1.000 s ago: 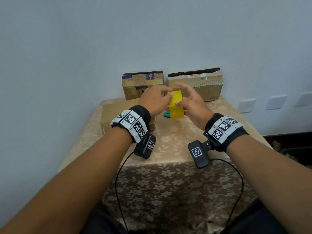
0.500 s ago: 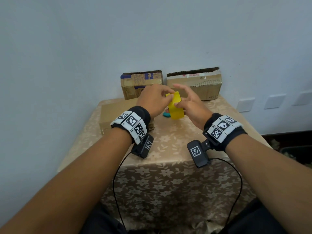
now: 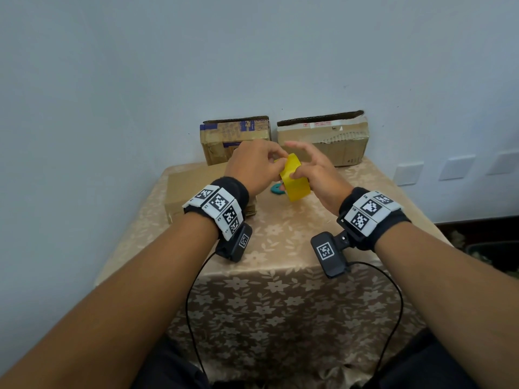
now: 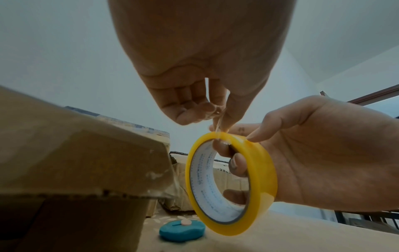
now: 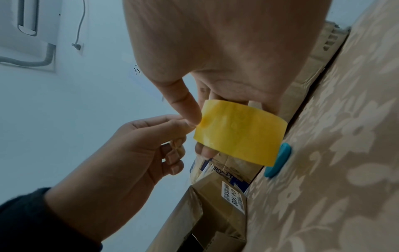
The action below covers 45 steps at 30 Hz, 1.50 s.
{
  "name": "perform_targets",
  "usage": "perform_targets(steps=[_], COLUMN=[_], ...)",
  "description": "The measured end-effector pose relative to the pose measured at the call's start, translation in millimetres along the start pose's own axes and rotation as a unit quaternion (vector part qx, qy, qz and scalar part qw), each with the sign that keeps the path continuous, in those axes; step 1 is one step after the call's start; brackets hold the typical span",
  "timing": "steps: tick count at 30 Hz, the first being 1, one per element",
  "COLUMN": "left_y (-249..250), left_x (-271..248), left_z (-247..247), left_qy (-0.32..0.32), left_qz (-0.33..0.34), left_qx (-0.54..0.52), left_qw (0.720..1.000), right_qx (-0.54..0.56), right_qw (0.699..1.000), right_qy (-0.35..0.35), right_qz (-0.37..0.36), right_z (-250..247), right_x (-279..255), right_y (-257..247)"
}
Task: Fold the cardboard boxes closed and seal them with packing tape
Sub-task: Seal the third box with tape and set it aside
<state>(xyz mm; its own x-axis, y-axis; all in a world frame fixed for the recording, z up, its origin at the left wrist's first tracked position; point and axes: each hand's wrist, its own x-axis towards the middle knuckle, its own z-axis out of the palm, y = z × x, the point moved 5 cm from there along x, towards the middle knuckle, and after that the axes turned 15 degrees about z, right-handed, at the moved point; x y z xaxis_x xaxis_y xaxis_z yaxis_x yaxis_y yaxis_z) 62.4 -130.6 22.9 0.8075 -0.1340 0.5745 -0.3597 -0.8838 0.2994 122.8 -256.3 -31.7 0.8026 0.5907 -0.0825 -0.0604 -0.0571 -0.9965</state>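
A yellow roll of packing tape (image 3: 295,182) is held above the table's middle. My right hand (image 3: 316,171) grips it, fingers through the white core (image 4: 207,184) and thumb (image 5: 183,102) on the outer face. My left hand (image 3: 266,164) pinches the loose tape end (image 4: 218,127) at the top of the roll (image 5: 239,133), its other fingers curled. A closed flat cardboard box (image 3: 193,189) lies at the left, partly under my left wrist. Two more cardboard boxes (image 3: 236,138) (image 3: 323,141) stand against the wall.
A teal cutter (image 3: 276,189) (image 4: 182,233) lies on the floral tablecloth (image 3: 280,248) just behind the roll. The wall is close behind the boxes. The table's right edge drops off to a dark floor area (image 3: 491,248).
The roll has tilted a little in my right hand, and my left fingers have closed on its top edge. Both hands stay in nearly the same place.
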Motion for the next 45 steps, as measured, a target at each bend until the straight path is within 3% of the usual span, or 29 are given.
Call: perform_targets(steps=[8, 16, 26, 35, 40, 45], left_y=[-3.1, -0.1, -0.3, -4.0, -7.6, -0.7], left_x=[1.8, 2.9, 6.2, 0.5, -0.4, -0.5], left_z=[-0.7, 3.6, 11.6, 18.8, 15.8, 15.0], left_qy=[-0.023, -0.072, -0.137, -0.144, -0.135, -0.149], left_qz=[0.014, 0.063, 0.067, 0.092, 0.061, 0.075], left_qx=[0.078, 0.193, 0.278, 0.273, 0.231, 0.262], left_qw=[0.997, 0.976, 0.948, 0.947, 0.962, 0.951], right_qx=[0.015, -0.032, -0.075, -0.075, -0.067, -0.058], right_qw=[1.000, 0.999, 0.997, 0.996, 0.997, 0.997], right_qy=[-0.006, 0.004, 0.002, 0.020, 0.016, 0.014], right_qz=[-0.001, -0.004, 0.026, 0.033, 0.038, 0.045], right_z=[2.3, 4.6, 9.5, 7.9, 8.0, 9.0], right_x=[-6.8, -8.7, -7.9, -5.7, -8.1, -8.3], right_y=[-4.3, -5.9, -2.9, -2.6, -2.9, -3.3])
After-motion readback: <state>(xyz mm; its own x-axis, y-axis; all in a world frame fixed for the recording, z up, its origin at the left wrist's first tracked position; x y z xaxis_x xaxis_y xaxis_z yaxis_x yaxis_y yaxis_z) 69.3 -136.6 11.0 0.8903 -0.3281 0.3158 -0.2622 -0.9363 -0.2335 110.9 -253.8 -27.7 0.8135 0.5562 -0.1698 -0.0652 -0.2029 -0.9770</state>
